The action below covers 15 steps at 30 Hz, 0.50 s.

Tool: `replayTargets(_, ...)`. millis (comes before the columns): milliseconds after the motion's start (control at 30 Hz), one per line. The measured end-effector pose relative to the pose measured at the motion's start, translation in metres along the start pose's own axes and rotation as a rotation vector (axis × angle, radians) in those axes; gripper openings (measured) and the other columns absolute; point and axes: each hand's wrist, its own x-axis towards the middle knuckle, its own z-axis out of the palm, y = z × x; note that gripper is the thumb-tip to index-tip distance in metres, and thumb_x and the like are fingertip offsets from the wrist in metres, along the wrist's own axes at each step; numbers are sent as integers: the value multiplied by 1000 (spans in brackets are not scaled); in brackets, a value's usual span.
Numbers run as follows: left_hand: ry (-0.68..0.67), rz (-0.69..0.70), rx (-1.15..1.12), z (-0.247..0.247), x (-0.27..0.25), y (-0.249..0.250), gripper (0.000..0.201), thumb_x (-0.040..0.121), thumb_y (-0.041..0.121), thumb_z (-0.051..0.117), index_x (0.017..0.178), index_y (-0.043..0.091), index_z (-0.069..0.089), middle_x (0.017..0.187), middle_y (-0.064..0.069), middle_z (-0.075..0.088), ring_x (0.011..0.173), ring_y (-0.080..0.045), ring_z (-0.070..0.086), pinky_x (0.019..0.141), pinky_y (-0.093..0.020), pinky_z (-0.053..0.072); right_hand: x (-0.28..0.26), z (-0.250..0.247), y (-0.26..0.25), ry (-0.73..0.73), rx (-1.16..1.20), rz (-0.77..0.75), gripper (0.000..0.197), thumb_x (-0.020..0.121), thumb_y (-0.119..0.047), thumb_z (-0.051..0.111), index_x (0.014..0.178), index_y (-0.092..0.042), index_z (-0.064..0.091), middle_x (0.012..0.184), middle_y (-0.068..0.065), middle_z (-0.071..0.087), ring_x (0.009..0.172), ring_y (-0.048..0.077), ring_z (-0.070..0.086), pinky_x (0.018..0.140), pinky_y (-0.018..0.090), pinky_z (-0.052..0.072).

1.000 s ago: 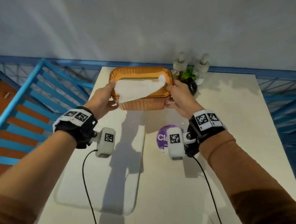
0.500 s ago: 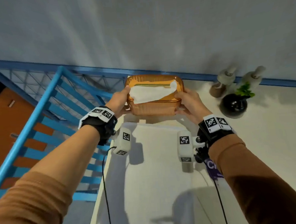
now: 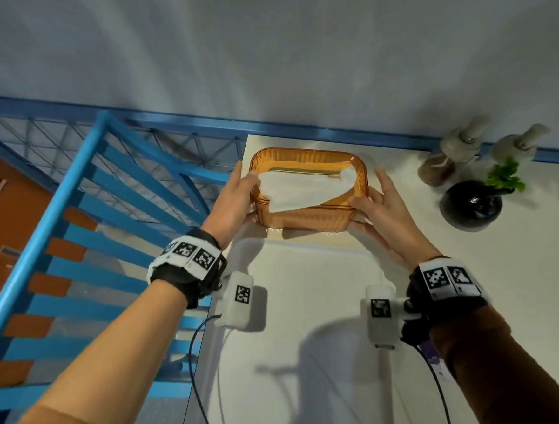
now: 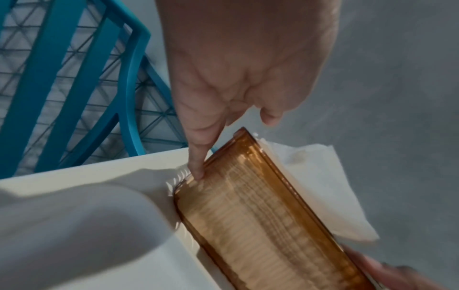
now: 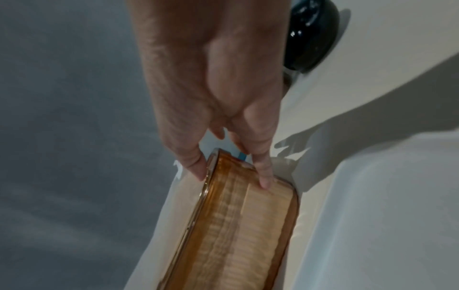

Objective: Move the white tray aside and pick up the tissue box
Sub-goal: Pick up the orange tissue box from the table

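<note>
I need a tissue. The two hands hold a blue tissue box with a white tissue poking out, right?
Not blue. The head view shows the left hand and right hand holding an orange tissue box with a white tissue poking out.

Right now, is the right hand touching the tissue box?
Touching. In the right wrist view, a fingertip of the right hand presses the ribbed wall of the tissue box.

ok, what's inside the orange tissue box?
White tissue comes out the top slot, lying over the tissue box lid. Ribbed amber wall blurs the inside: fill level can't be seen.
</note>
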Motion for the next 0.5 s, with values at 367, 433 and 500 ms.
replayTargets(367, -24, 189, 64, -3, 29, 6, 59, 94, 14, 48, 148, 26, 27, 141, -8, 53, 101, -10, 57, 89, -28, 49, 28, -3, -6, -73, -276, -239, 69, 79, -20, 68, 138, -43, 41, 119, -21, 65, 125, 16, 55, 109, 51, 42)
replayTargets(433, -24, 197, 76, -2, 39, 11, 59, 95, 13, 47, 147, 27, 26, 141, -8, 52, 117, -17, 56, 94, -32, 49, 40, 0, -11, -65, -292, -237, 68, 80, -16, 65, 137, -44, 40, 116, -20, 65, 124, 18, 55, 108, 51, 42)
replayTargets(500, -19, 209, 83, -2, 46, 17, 57, 94, 13, 47, 146, 28, 29, 139, -8, 54, 123, -23, 54, 103, -39, 47, 52, 3, -16, -44, -299, -210, 69, 84, -10, 63, 144, -33, 36, 114, -20, 63, 124, 19, 55, 108, 49, 43)
